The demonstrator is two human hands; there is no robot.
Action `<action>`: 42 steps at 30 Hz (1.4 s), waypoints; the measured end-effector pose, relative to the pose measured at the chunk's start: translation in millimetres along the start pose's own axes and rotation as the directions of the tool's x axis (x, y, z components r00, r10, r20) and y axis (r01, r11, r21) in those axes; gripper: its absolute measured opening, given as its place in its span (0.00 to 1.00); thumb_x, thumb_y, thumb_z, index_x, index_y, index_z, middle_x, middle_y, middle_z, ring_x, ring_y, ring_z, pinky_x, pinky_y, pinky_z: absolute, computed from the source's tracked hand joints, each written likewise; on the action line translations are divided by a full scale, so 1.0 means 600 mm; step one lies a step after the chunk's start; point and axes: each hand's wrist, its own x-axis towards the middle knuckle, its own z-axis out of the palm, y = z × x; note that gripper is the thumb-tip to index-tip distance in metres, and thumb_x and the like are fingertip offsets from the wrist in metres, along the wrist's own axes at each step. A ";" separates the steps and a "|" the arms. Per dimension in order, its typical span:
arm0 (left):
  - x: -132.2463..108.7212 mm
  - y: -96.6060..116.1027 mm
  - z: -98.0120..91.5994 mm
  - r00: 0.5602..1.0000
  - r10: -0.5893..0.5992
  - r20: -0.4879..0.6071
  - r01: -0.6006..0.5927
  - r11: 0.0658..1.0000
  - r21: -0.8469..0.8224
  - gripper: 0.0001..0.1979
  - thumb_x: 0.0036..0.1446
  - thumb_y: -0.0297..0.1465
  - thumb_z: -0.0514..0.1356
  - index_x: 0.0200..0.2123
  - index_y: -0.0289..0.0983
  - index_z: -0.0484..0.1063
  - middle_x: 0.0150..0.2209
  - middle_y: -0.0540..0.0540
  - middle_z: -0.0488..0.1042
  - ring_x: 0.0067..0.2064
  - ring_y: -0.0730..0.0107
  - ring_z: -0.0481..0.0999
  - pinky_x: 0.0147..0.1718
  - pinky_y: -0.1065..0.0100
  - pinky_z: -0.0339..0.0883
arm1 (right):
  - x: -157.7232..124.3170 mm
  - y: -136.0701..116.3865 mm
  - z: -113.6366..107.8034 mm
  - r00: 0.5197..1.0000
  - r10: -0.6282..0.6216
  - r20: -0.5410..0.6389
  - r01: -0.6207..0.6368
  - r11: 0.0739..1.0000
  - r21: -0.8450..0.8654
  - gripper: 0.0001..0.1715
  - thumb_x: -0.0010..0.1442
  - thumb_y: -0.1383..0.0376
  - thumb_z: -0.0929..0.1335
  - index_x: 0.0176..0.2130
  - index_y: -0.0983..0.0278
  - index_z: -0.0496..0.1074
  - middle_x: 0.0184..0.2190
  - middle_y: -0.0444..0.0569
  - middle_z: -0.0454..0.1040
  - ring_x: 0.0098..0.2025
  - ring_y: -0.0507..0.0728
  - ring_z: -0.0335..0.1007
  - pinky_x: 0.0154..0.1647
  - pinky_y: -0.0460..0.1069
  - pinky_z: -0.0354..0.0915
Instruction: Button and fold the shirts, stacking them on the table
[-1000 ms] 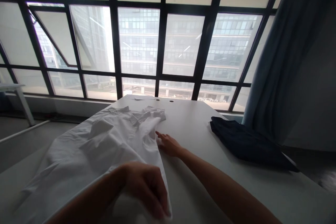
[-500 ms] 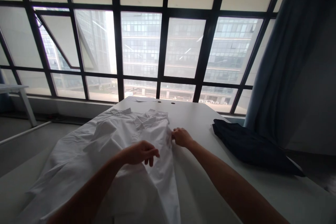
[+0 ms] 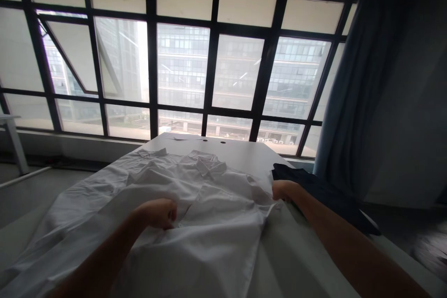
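A white collared shirt [image 3: 209,209] lies wrinkled over a white table [image 3: 240,153], its collar towards the window. My left hand [image 3: 159,213] is closed on the shirt's cloth near its middle, at the front opening. At the shirt's right side my right hand [image 3: 283,190] is closed on the edge of the cloth, its fingertips partly hidden. More white cloth [image 3: 87,195] spreads out to the left, and I cannot tell whether it is a separate garment.
Dark folded cloth [image 3: 324,195] lies at the table's right side, behind my right forearm. Thin white sheets [image 3: 181,137] rest at the far edge near two dark holes. Beyond are large windows and a blue curtain [image 3: 349,102]. Another table [image 3: 16,142] stands far left.
My right hand has moved right, spreading the shirt's right side outwards. My left hand has moved left and closed on the cloth. The collar shows more fully, and the view has shifted right.
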 end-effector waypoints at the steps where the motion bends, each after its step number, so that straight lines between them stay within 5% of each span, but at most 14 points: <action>1: 0.005 0.002 0.007 1.000 -0.003 -0.016 0.003 1.000 0.013 0.14 0.40 0.32 0.66 0.35 0.40 0.81 0.36 0.46 0.78 0.37 0.58 0.76 0.38 0.63 0.69 | -0.010 -0.010 0.001 0.999 -0.041 0.018 0.042 0.999 -0.018 0.09 0.51 0.65 0.77 0.34 0.69 0.82 0.36 0.61 0.78 0.40 0.74 0.77 0.43 0.62 0.75; 4: 0.020 0.008 0.022 1.000 -0.007 -0.012 0.007 1.000 0.020 0.06 0.38 0.29 0.63 0.24 0.37 0.78 0.26 0.48 0.74 0.30 0.63 0.72 0.35 0.63 0.68 | -0.056 -0.060 0.022 0.979 -0.186 0.082 0.189 0.982 -0.029 0.15 0.63 0.58 0.73 0.45 0.66 0.82 0.46 0.58 0.77 0.51 0.71 0.74 0.53 0.59 0.71; 7: 0.030 0.011 0.027 0.999 -0.010 0.049 0.009 1.000 0.017 0.03 0.37 0.29 0.61 0.19 0.37 0.75 0.18 0.49 0.68 0.24 0.68 0.66 0.30 0.65 0.67 | -0.116 -0.112 0.056 0.919 -0.347 0.186 0.349 0.937 0.022 0.26 0.67 0.47 0.71 0.51 0.64 0.81 0.48 0.57 0.76 0.50 0.69 0.74 0.53 0.55 0.71; 11: 0.030 0.023 0.025 0.989 -0.056 0.133 0.046 0.996 0.075 0.07 0.37 0.31 0.62 0.14 0.37 0.68 0.14 0.49 0.65 0.20 0.69 0.63 0.25 0.67 0.63 | -0.166 -0.133 0.081 0.925 -0.307 0.222 0.312 0.950 0.016 0.43 0.64 0.45 0.74 0.65 0.71 0.70 0.61 0.69 0.64 0.56 0.75 0.69 0.57 0.60 0.69; 15: 0.013 0.073 0.044 0.956 -0.017 0.294 -0.005 0.997 0.074 0.08 0.38 0.29 0.61 0.13 0.37 0.67 0.14 0.48 0.67 0.19 0.69 0.63 0.24 0.66 0.62 | -0.168 -0.093 0.079 0.911 -0.326 0.250 0.318 0.945 0.074 0.45 0.67 0.50 0.73 0.70 0.74 0.63 0.64 0.69 0.59 0.59 0.72 0.67 0.62 0.57 0.65; 18: -0.008 0.133 0.074 0.936 0.189 0.296 -0.211 0.976 0.047 0.08 0.36 0.24 0.61 0.13 0.38 0.67 0.13 0.50 0.65 0.19 0.69 0.62 0.24 0.66 0.62 | -0.158 -0.039 0.076 0.898 -0.355 0.259 0.345 0.935 0.085 0.45 0.66 0.54 0.75 0.70 0.75 0.61 0.67 0.67 0.55 0.64 0.70 0.62 0.67 0.53 0.59; 21: -0.024 0.192 0.094 0.833 0.391 0.391 -0.404 0.913 -0.053 0.09 0.40 0.21 0.60 0.15 0.38 0.68 0.15 0.52 0.68 0.20 0.68 0.66 0.24 0.68 0.63 | -0.143 0.021 0.077 0.898 -0.347 0.270 0.335 0.938 0.089 0.48 0.59 0.57 0.78 0.70 0.71 0.63 0.68 0.63 0.55 0.68 0.70 0.55 0.70 0.54 0.54; 23: -0.027 0.216 0.091 0.759 0.459 0.461 -0.424 0.887 -0.185 0.07 0.47 0.23 0.59 0.24 0.39 0.76 0.21 0.51 0.76 0.25 0.68 0.73 0.28 0.70 0.67 | -0.132 0.054 0.079 0.903 -0.328 0.278 0.314 0.945 0.094 0.48 0.56 0.58 0.79 0.68 0.71 0.66 0.67 0.62 0.58 0.67 0.71 0.55 0.70 0.55 0.54; 24: -0.025 0.221 0.086 0.763 0.474 0.440 -0.429 0.880 -0.205 0.08 0.51 0.24 0.60 0.30 0.39 0.79 0.27 0.51 0.79 0.29 0.68 0.76 0.32 0.70 0.69 | -0.128 0.065 0.080 0.906 -0.320 0.278 0.306 0.948 0.093 0.48 0.55 0.58 0.79 0.68 0.72 0.67 0.66 0.63 0.59 0.67 0.71 0.56 0.70 0.56 0.54; 27: -0.007 0.202 0.060 0.889 0.409 0.203 -0.421 0.907 0.015 0.11 0.58 0.30 0.61 0.43 0.38 0.81 0.42 0.44 0.82 0.43 0.61 0.80 0.46 0.65 0.71 | -0.126 0.077 0.085 0.904 -0.358 0.236 0.347 0.934 0.088 0.41 0.60 0.58 0.75 0.66 0.73 0.68 0.64 0.63 0.62 0.66 0.71 0.57 0.70 0.58 0.54; 30: 0.021 0.149 0.046 0.967 0.253 -0.011 -0.243 0.938 0.247 0.21 0.62 0.39 0.60 0.55 0.36 0.76 0.55 0.35 0.76 0.56 0.51 0.75 0.55 0.57 0.67 | -0.135 0.065 0.092 0.886 -0.417 0.203 0.396 0.908 0.139 0.41 0.65 0.52 0.71 0.67 0.74 0.67 0.64 0.63 0.62 0.64 0.71 0.60 0.68 0.57 0.57; 33: 0.044 0.090 0.051 0.985 0.140 -0.096 -0.113 0.963 0.242 0.32 0.66 0.48 0.53 0.68 0.39 0.64 0.67 0.35 0.64 0.69 0.47 0.61 0.66 0.50 0.54 | -0.140 0.052 0.105 0.892 -0.410 0.189 0.374 0.906 0.197 0.49 0.63 0.45 0.71 0.69 0.74 0.64 0.67 0.64 0.57 0.64 0.72 0.60 0.67 0.56 0.59; 36: 0.059 0.051 0.064 0.994 0.053 -0.099 -0.034 0.983 0.181 0.36 0.69 0.52 0.42 0.73 0.42 0.55 0.73 0.39 0.52 0.75 0.49 0.46 0.69 0.45 0.42 | -0.129 0.051 0.125 0.911 -0.373 0.175 0.336 0.918 0.209 0.52 0.65 0.43 0.67 0.72 0.75 0.58 0.70 0.64 0.48 0.70 0.70 0.50 0.71 0.55 0.51; 42: 0.073 0.031 0.076 0.992 0.023 -0.122 0.000 0.982 0.187 0.37 0.70 0.53 0.39 0.75 0.41 0.46 0.75 0.40 0.42 0.75 0.48 0.39 0.69 0.38 0.35 | -0.115 0.071 0.155 0.914 -0.355 0.197 0.332 0.933 0.139 0.50 0.69 0.43 0.62 0.75 0.71 0.50 0.73 0.56 0.40 0.74 0.65 0.36 0.74 0.56 0.40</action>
